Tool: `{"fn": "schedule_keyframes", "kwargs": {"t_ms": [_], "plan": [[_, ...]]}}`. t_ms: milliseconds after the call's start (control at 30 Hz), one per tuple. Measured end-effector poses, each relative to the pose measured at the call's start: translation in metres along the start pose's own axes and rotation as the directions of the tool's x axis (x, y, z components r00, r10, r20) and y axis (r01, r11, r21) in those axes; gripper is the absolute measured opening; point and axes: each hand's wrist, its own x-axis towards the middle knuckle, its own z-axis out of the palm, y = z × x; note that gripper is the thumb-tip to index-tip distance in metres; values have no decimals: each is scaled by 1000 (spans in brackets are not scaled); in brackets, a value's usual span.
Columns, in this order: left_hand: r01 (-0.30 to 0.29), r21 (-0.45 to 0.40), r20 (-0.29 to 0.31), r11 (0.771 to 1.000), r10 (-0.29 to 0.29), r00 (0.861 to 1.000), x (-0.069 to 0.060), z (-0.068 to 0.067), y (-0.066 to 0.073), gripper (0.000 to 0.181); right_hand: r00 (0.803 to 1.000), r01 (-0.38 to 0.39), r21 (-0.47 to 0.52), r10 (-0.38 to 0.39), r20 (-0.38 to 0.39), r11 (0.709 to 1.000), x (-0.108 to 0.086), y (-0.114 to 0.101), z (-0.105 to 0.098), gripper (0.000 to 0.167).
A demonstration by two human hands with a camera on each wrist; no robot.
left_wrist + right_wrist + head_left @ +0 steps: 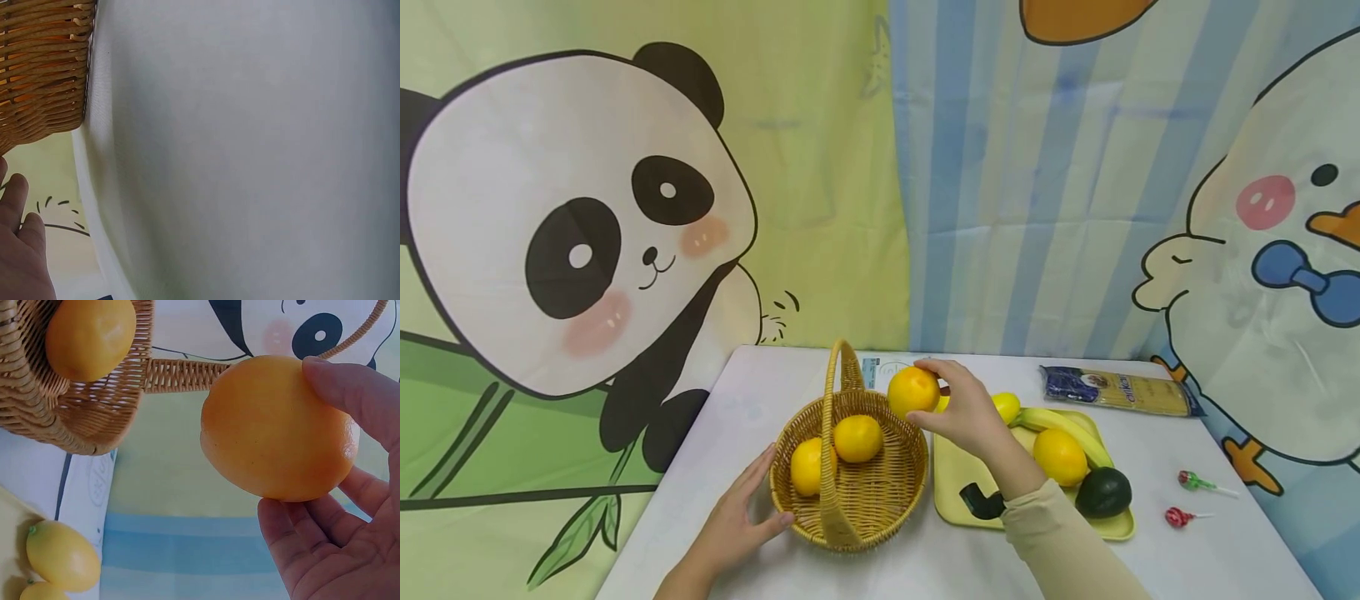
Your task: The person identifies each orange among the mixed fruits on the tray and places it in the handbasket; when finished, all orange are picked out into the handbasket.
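My right hand [966, 417] pinches an orange [913, 392] between thumb and fingertips, above the right rim of a wicker basket [891, 500]. In the right wrist view the thumb lies on one side of that orange [278, 428] and the fingers on the other. Two more oranges [858, 438] sit inside the basket, toward its left and back. Part of one is hidden by the arched handle [829, 417]. At the basket's left side rests my left hand [733, 517], its fingers extended along the outer wall and the thumb near the front rim.
Right of the basket, a yellow tray [955, 475] bears lemons [1006, 407], bananas [1071, 429], an orange [1060, 457], a dark green avocado [1103, 492] and a black curved object [982, 502]. Beyond are a pasta packet [1120, 391] and two lollipops [1178, 517]. Paper [871, 372] lies behind the basket.
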Motion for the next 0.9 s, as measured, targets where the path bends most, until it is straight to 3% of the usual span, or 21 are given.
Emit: {"fn": "schedule_keyframes", "kwargs": {"t_ms": [367,900], "plan": [[44,-13,17,999,-43,999,0,0,0,105,999,48,-20,-47,22,999,7,-9,7,74],[53,-15,23,998,-53,998,-1,1,2,105,985,119,-23,-115,132,993,14,-27,26,70]]}}
